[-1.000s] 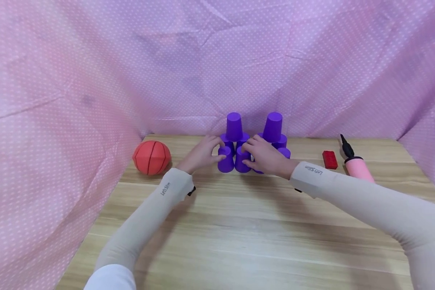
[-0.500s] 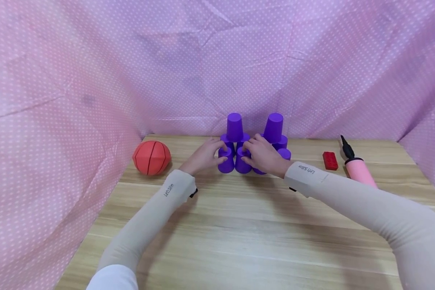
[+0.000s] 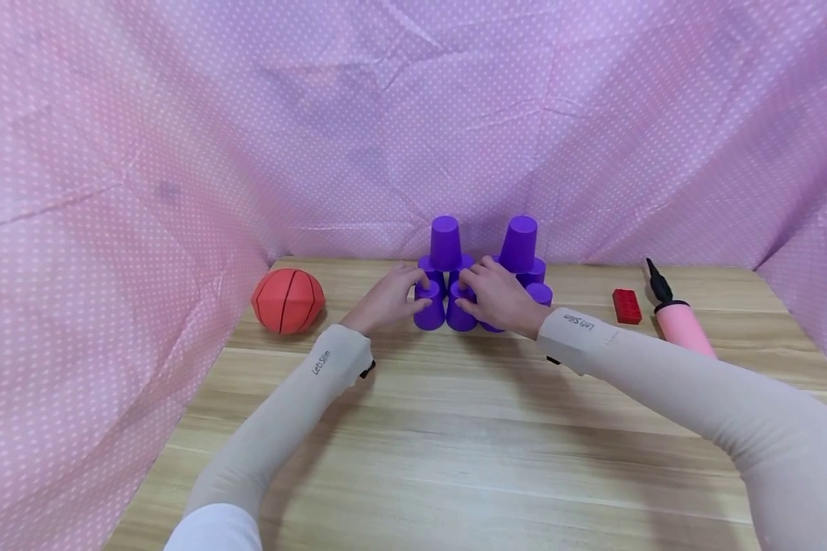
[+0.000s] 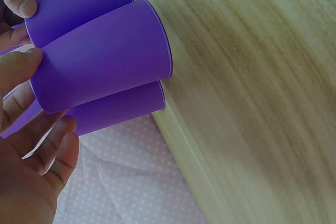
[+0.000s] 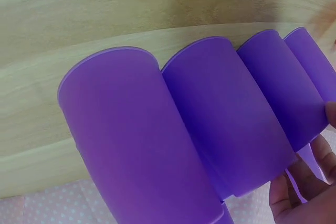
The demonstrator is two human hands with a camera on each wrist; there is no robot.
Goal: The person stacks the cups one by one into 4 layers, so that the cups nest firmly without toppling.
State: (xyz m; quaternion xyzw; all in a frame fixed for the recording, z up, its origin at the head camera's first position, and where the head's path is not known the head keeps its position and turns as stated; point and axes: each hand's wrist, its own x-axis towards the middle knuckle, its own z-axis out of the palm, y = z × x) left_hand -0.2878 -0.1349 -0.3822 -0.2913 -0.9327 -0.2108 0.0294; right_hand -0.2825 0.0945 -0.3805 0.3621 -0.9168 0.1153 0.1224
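Upside-down purple cups stand in a front row at the back of the table. My left hand (image 3: 386,298) pinches the leftmost front cup (image 3: 429,317) near its top, thumb on the near side and fingers behind, as the left wrist view shows on this cup (image 4: 105,56). Beside it, my right hand (image 3: 505,297) pinches the second front cup (image 3: 460,318) near its top; its fingers reach round that cup (image 5: 283,87) in the right wrist view. Two more front cups (image 5: 226,114) lie partly under my right hand in the head view.
Behind the front row, one raised cup (image 3: 445,245) and another raised cup (image 3: 519,245) rest on lower cups. An orange-red ball (image 3: 288,301) sits left. A red toy brick (image 3: 626,306) and a pink-and-black hand pump (image 3: 682,325) lie right. A pink dotted cloth (image 3: 413,115) hangs behind.
My left hand has shifted slightly right and my right hand slightly left, both closing in on their cups. The cups stay in place.
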